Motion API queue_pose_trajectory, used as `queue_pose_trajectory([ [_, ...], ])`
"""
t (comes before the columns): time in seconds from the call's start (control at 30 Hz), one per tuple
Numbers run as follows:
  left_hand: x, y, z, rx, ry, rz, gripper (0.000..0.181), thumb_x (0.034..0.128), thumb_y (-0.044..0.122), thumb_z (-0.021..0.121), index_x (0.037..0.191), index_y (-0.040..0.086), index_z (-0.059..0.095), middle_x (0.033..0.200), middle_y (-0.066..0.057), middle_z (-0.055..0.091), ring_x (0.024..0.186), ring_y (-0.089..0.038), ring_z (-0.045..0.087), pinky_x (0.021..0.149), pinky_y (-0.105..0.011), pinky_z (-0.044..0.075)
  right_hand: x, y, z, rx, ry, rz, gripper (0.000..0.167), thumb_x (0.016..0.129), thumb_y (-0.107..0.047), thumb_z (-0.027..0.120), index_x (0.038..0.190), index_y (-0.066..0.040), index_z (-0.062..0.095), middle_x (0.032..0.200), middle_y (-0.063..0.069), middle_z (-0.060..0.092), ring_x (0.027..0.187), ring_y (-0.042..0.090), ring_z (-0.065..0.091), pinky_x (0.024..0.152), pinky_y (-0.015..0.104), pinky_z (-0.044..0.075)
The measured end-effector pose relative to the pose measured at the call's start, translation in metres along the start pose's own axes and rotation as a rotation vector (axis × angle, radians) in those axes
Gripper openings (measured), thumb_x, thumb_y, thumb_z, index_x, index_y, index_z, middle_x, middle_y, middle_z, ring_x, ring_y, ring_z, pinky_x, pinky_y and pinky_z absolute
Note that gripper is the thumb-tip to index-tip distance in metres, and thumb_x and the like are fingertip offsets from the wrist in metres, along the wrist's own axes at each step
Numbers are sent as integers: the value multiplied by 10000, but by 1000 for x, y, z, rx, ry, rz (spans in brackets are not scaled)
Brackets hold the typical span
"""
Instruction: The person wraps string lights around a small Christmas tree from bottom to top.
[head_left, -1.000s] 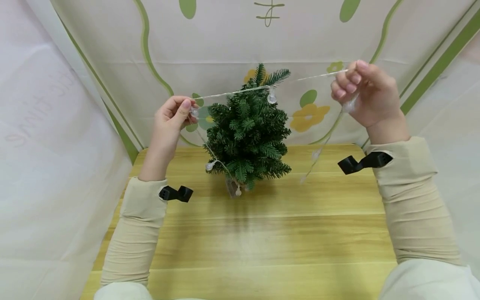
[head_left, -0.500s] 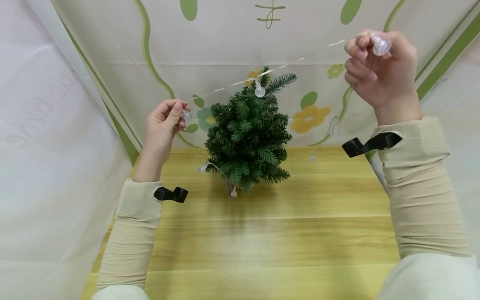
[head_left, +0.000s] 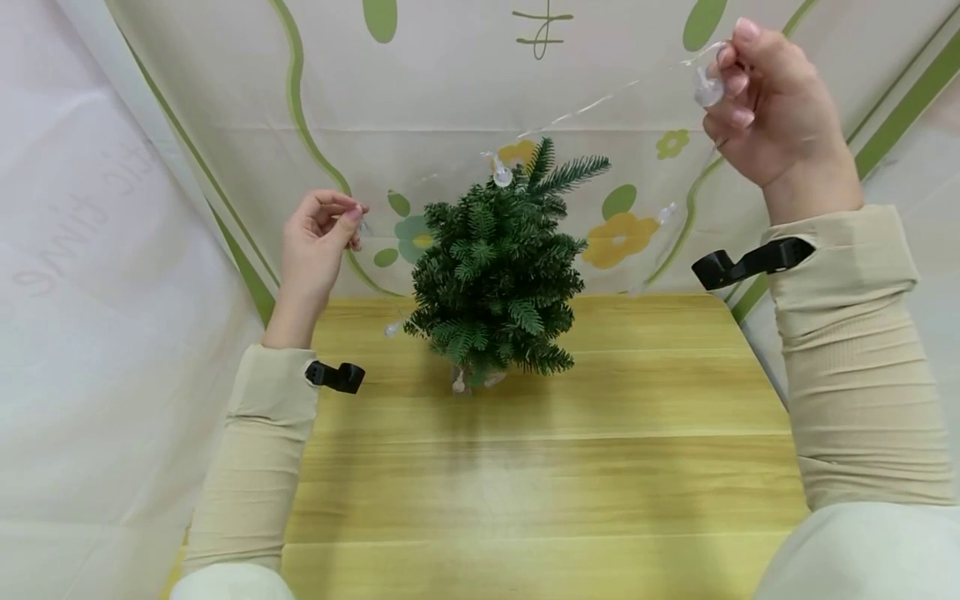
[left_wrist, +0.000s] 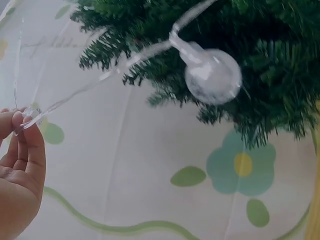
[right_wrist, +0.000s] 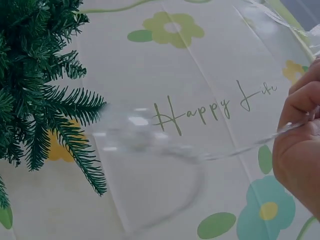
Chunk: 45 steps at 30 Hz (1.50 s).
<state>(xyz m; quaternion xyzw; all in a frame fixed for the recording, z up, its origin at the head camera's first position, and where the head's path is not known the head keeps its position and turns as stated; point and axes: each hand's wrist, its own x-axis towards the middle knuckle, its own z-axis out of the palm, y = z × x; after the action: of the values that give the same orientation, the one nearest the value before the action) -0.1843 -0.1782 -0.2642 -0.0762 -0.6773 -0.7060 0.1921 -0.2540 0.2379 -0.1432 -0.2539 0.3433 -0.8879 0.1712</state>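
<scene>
A small green artificial Christmas tree (head_left: pixel 495 275) stands on the wooden table. Left of it, my left hand (head_left: pixel 311 246) pinches the clear wire of a string of lights between thumb and fingers, a bulb beside the fingertips. High on the right, my right hand (head_left: pixel 787 112) holds the same string lights (head_left: pixel 588 107), with a clear bulb (head_left: pixel 708 87) hanging at its fingers. Between the hands the wire slopes past the treetop, bearing another bulb (head_left: pixel 502 173). In the left wrist view a round bulb (left_wrist: pixel 214 76) hangs before the branches; a blurred bulb (right_wrist: pixel 134 129) appears in the right wrist view.
Lower bulbs of the string hang left of the tree (head_left: pixel 391 330) and near its base (head_left: pixel 459 383). The wooden table (head_left: pixel 540 483) extends toward me. A printed fabric backdrop (head_left: pixel 450 75) stands behind, with white fabric walls (head_left: pixel 90 333) at the sides.
My right hand has risen and moved right with its part of the string lights. My left hand has shifted slightly left. The wire between them now slopes more steeply, its middle bulb farther left.
</scene>
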Motion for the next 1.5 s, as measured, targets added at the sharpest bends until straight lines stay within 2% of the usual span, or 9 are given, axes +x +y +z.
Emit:
queue_pose_trajectory([
  [0.1,5,-3,-1,113,12,8,90,924,84,606,930,146,671,901,86,651,650,-51,531,603,-130,495,1,0,0,51,74,-35,312,964,-15,457,751,150,613,557,170,575,390,155,369,428,165,68],
  [0.23,11,-8,1,339,27,18,176,951,148,582,1048,89,717,891,154,609,669,-26,550,620,-124,491,2,-3,-1,101,164,-44,296,969,-45,454,828,143,635,561,141,531,376,148,345,440,151,68],
  [0.37,16,-12,4,415,36,1,245,969,154,553,1155,69,687,979,112,626,693,-20,552,643,-105,495,3,-8,-4,193,223,-5,268,954,-57,438,941,127,632,499,119,470,335,159,305,434,151,46],
  [0.57,23,-17,8,352,38,-73,286,989,111,499,1238,92,639,1217,-63,622,722,-42,558,656,-96,495,7,-5,-13,209,186,13,289,971,-12,339,1149,96,541,472,140,474,312,164,308,406,118,36],
  [0.8,28,-23,13,176,42,-181,322,1000,70,451,1290,81,590,1311,-49,565,692,-28,529,623,-113,480,12,6,-27,144,61,97,318,1013,1,310,1299,-10,447,555,127,497,346,143,353,409,103,55],
  [0.9,30,-28,16,119,44,-219,338,1004,63,435,1313,83,568,1359,-65,522,695,-38,525,624,-119,482,13,12,-32,149,54,93,327,1016,0,334,1318,-22,457,577,130,504,353,136,357,409,98,69],
  [1.07,32,-33,21,101,29,-265,372,1016,73,395,1363,111,523,1384,-89,483,701,-39,523,623,-114,493,16,20,-40,202,37,130,392,1010,-2,352,1376,-90,462,606,144,516,359,144,358,396,115,106],
  [1.27,34,-38,29,78,29,-305,431,995,33,374,1399,130,487,1422,-92,475,685,-38,536,588,-134,518,18,30,-45,131,-21,211,487,1033,-20,296,1462,-234,384,691,117,495,420,119,345,367,165,258],
  [1.5,38,-42,35,62,21,-319,479,968,-12,372,1421,124,453,1471,-67,439,715,-42,533,615,-134,520,28,38,-43,100,75,210,497,1044,-53,279,1439,-328,401,690,77,459,409,103,349,342,187,328],
])
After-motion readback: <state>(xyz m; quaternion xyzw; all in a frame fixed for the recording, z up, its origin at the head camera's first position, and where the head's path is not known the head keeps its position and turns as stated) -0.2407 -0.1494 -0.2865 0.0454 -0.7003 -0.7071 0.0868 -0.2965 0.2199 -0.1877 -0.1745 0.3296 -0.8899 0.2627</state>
